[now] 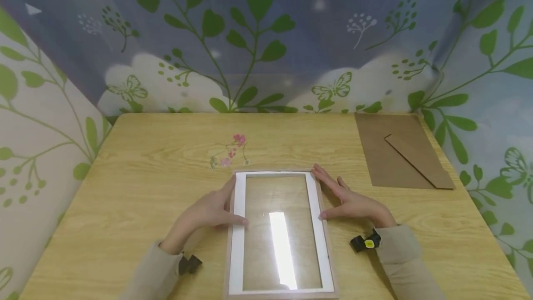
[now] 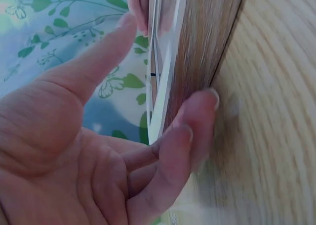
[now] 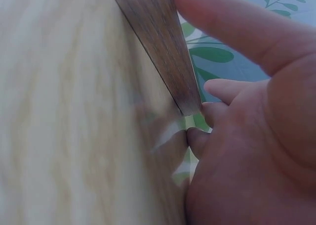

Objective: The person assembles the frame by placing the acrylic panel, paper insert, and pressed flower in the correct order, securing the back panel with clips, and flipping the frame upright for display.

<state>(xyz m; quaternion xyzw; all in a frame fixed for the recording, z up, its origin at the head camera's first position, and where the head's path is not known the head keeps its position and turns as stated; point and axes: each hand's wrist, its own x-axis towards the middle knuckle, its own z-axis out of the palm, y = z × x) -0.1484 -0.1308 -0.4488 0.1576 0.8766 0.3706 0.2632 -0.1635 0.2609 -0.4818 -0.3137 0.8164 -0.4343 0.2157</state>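
A wooden picture frame (image 1: 235, 263) with a white inner border and a clear pane lies at the near middle of the table, between both hands. At its left side, my left hand (image 1: 214, 209) holds the edge, thumb over the white border and fingertips (image 2: 200, 113) against the outer wooden side. My right hand (image 1: 354, 203) touches the right side with the thumb tip and the far right corner with outstretched fingers. In the right wrist view, the dark wooden side of the frame runs past the thumb (image 3: 232, 17). A bright light reflection crosses the pane.
Beyond the frame lie small pressed flowers (image 1: 233, 152), pink with thin stems. A brown backing board (image 1: 379, 152) with a hinged stand (image 1: 420, 163) lies at the back right. A patterned cloth (image 1: 266, 59) with green leaves hangs around the wooden table (image 1: 137, 189).
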